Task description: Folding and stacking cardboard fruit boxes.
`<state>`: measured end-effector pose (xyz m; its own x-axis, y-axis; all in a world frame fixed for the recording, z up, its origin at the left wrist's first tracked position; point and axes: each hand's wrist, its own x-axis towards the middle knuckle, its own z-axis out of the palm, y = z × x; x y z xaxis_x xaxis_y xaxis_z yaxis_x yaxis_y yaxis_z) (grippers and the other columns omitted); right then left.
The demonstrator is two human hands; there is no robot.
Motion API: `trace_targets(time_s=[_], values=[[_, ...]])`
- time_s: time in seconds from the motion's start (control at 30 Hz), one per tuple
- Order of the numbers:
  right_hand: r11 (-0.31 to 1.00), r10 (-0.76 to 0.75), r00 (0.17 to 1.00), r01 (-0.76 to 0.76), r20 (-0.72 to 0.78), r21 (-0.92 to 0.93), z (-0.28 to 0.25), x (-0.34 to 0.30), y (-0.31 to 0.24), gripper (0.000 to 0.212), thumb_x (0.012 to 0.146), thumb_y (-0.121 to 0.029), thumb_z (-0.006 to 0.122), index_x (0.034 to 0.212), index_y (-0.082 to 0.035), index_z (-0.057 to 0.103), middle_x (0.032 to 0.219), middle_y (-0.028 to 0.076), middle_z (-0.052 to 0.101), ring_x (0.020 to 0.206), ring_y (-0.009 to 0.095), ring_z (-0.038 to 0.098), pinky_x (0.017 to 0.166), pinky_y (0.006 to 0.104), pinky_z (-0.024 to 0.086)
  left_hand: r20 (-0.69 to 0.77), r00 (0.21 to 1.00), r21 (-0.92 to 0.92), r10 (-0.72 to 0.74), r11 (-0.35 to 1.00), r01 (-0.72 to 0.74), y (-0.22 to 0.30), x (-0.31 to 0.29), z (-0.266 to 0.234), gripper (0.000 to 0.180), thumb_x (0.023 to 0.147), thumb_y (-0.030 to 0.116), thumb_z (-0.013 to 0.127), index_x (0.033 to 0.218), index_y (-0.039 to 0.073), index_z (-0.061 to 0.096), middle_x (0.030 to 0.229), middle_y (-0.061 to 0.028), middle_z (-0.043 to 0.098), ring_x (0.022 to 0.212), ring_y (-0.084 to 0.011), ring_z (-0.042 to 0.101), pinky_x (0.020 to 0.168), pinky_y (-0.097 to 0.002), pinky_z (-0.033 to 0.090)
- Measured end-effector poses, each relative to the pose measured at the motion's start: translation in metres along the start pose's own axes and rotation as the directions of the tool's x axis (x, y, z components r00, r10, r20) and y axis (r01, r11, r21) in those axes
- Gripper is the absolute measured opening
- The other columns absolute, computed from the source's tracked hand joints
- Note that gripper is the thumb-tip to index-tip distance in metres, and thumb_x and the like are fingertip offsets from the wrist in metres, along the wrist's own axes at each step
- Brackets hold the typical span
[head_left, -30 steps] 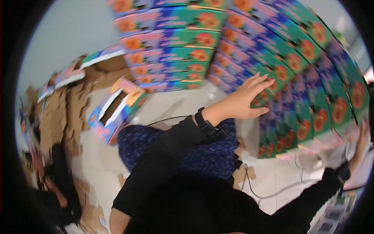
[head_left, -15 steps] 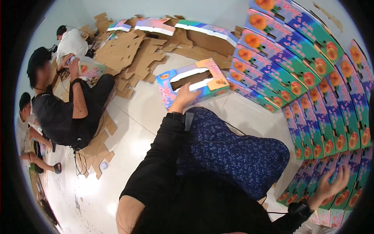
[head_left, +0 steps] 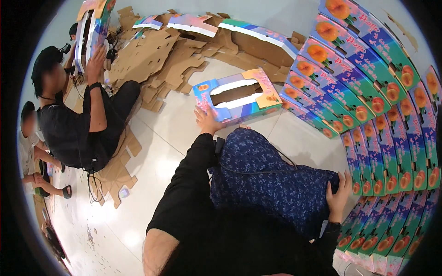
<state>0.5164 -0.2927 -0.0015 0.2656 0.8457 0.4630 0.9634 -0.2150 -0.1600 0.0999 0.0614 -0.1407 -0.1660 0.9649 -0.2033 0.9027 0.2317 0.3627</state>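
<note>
A folded cardboard fruit box (head_left: pixel 232 114), printed in pink, blue, green and orange with peaches, lies on the floor in front of me. A long slot in its top shows the brown inside. My left hand (head_left: pixel 208 121) rests against the box's near left corner with its fingers spread, not wrapped round it. My right hand (head_left: pixel 339 194) lies on my knee, over the dark blue patterned cloth (head_left: pixel 271 179), fingers stretched out and holding nothing.
Stacked printed boxes (head_left: pixel 359 78) stand in rows along my right. Flattened brown cardboard (head_left: pixel 142 53) covers the floor by the far wall. At left a seated co-worker (head_left: pixel 76 124) in black holds up a similar box (head_left: pixel 94 34); other people sit beyond.
My right hand has come from the stacked boxes at right onto my knee. My left hand has slid from the box's top to its near left corner. The co-worker has raised a box.
</note>
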Motion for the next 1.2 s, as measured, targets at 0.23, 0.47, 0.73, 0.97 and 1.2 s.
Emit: trace_targets(time_s=[0.23,0.47,0.73,0.97,1.2], values=[[0.984,0.174,0.984,-0.175,0.032,0.030,0.012,-0.015,0.007,0.033,0.083,-0.018,0.066,0.110,0.000,0.062,0.124,0.020,0.056,0.118,0.039,0.049,0.102,0.0468,0.037,-0.087,0.892,0.155,0.444,0.890,-0.429,0.003,0.026,0.017,0.130,0.047,0.046,0.086,0.153,0.019,0.016,0.155,-0.0224,0.019,0.145,-0.0435,0.004,0.109,-0.0687,0.005],[0.982,0.188,0.981,-0.186,0.050,-0.027,0.012,-0.011,0.005,0.025,0.082,-0.020,0.065,0.099,-0.002,0.065,0.116,0.016,0.059,0.110,0.037,0.053,0.097,0.0455,0.039,-0.137,0.882,0.219,0.450,0.883,-0.416,0.010,0.027,0.017,0.120,0.045,0.048,0.086,0.146,0.009,0.033,0.132,-0.0187,0.045,0.137,-0.0396,0.026,0.114,-0.0598,0.008],[0.982,0.188,0.982,-0.189,0.028,0.008,0.014,-0.008,0.005,0.023,0.080,-0.018,0.065,0.097,-0.003,0.064,0.112,0.016,0.060,0.108,0.037,0.055,0.094,0.0458,0.041,-0.296,0.799,-0.033,0.524,0.830,-0.557,0.001,0.000,-0.020,0.095,0.041,0.037,0.088,0.123,0.008,0.050,0.113,-0.0171,0.055,0.111,-0.0370,0.047,0.099,-0.0464,0.033],[0.988,0.156,0.988,-0.156,-0.008,0.000,0.013,-0.008,0.009,0.025,0.078,-0.018,0.067,0.098,-0.004,0.064,0.111,0.016,0.061,0.108,0.037,0.055,0.095,0.0456,0.041,-0.370,0.859,-0.185,0.353,0.878,-0.441,-0.013,-0.040,-0.067,0.090,0.045,0.036,0.090,0.120,0.005,0.050,0.112,-0.0179,0.055,0.109,-0.0372,0.049,0.096,-0.0447,0.038],[0.994,0.101,0.994,-0.100,-0.030,0.042,0.015,-0.009,0.013,0.030,0.076,-0.018,0.069,0.102,-0.003,0.064,0.115,0.017,0.059,0.110,0.038,0.053,0.095,0.0467,0.041,-0.679,0.582,0.007,0.448,0.797,-0.604,-0.026,-0.089,-0.110,0.076,0.050,0.030,0.090,0.106,0.003,0.045,0.109,-0.0179,0.050,0.105,-0.0365,0.046,0.090,-0.0458,0.037]])
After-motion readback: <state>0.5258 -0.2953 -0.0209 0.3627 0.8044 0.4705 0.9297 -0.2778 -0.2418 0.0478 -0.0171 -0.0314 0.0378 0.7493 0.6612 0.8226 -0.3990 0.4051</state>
